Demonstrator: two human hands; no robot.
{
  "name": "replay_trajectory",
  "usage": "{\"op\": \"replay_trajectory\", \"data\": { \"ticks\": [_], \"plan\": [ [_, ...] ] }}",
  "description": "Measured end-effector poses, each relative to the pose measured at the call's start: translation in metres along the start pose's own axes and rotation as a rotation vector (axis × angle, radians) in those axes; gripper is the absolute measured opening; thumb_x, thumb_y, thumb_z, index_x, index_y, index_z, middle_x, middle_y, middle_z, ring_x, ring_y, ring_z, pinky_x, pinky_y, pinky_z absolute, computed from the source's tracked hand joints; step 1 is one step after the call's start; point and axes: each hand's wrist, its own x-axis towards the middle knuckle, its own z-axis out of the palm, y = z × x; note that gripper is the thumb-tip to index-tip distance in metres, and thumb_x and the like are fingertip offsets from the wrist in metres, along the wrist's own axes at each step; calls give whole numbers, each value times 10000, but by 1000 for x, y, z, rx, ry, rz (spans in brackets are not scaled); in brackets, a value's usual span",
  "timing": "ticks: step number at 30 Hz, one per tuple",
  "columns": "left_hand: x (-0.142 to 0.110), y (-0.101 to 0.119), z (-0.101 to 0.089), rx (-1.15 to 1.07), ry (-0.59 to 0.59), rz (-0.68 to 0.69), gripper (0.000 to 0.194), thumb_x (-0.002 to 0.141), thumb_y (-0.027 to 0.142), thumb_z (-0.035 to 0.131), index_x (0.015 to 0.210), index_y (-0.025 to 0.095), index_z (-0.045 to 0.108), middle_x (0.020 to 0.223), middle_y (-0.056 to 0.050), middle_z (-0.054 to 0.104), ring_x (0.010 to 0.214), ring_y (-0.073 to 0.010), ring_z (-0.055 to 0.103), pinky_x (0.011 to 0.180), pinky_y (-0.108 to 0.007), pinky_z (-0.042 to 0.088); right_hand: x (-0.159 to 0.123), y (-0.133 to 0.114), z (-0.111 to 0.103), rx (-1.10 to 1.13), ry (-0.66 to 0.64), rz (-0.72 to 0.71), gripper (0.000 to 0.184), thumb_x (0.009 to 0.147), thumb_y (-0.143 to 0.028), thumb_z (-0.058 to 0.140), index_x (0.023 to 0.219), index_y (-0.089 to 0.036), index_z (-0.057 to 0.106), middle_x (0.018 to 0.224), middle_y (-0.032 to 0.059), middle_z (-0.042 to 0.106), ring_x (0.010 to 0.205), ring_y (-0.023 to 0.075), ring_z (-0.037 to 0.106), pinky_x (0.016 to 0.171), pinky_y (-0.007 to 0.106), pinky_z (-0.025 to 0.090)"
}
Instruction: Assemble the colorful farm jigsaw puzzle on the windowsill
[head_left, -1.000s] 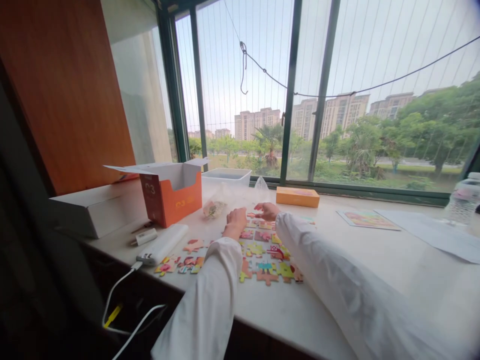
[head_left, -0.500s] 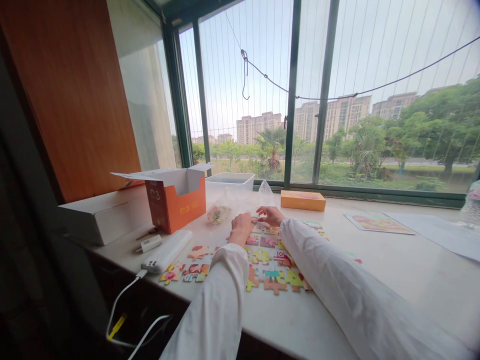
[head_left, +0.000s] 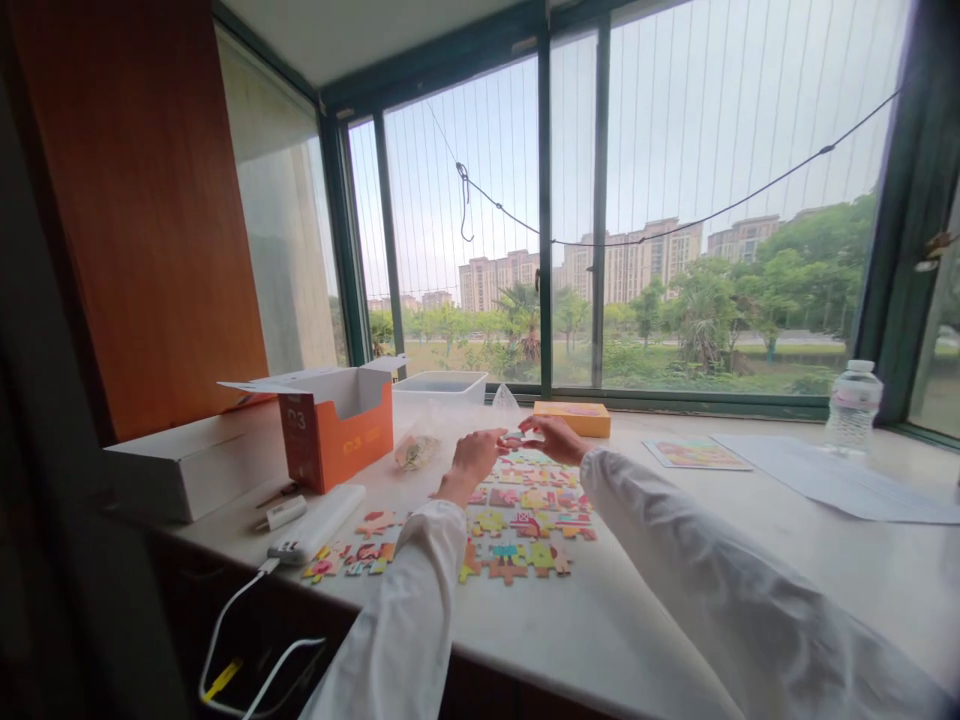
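Note:
My left hand [head_left: 475, 456] and my right hand [head_left: 555, 439] meet above the far end of the jigsaw pieces. Between their fingertips is a small puzzle piece [head_left: 514, 437], pinched from both sides; its picture is too small to make out. Below them on the white tabletop, rows of colourful jigsaw pieces [head_left: 529, 522] lie close together, some seemingly linked. Another group of pieces [head_left: 352, 560] lies near the front edge, left of my left sleeve. That sleeve hides part of the pieces.
At the left stand an orange box [head_left: 337, 435], a white box [head_left: 195, 450] and a power bank [head_left: 319, 525] with a cable. Behind are a white tub [head_left: 442, 388] and a yellow box [head_left: 574, 419]. A picture card [head_left: 697, 453], paper [head_left: 832, 475] and a bottle [head_left: 854, 410] lie rightward.
My hands have lifted slightly off the pieces, with the small puzzle piece now showing between them. The view has tilted up and turned right, bringing the whole bottle into sight.

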Motion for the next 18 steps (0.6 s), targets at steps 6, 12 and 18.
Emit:
{"op": "replay_trajectory", "data": {
  "ticks": [6, 12, 18],
  "plan": [
    [-12, 89, -22, -49, 23, 185, 432, 906, 393, 640, 1334, 357, 594, 1208, -52, 704, 1107, -244, 654, 909, -319, 492, -83, 10, -83, -87, 85, 21, 312, 859, -408, 690, 1132, -257, 685, 1165, 72, 715, 1139, 278, 606, 989, 409, 420],
    [-11, 170, -19, -139, -93, 279, 416, 870, 401, 685, 1281, 346, 645, 1104, 5, 751, 1096, -223, 660, 944, -296, 478, -168, 29, -138, -91, 66, 100, 331, 871, -424, 665, 1149, -244, 678, 1145, 72, 721, 994, 244, 665, 957, 411, 453],
    [-3, 191, 21, -150, -167, 266, 308, 934, 290, 580, 1222, 323, 686, 1017, 32, 770, 990, -161, 688, 884, -232, 493, -227, 66, -142, 12, -24, 145, 352, 900, -473, 611, 1148, -236, 690, 1113, 78, 733, 957, 233, 671, 890, 385, 498]
  ]
}}
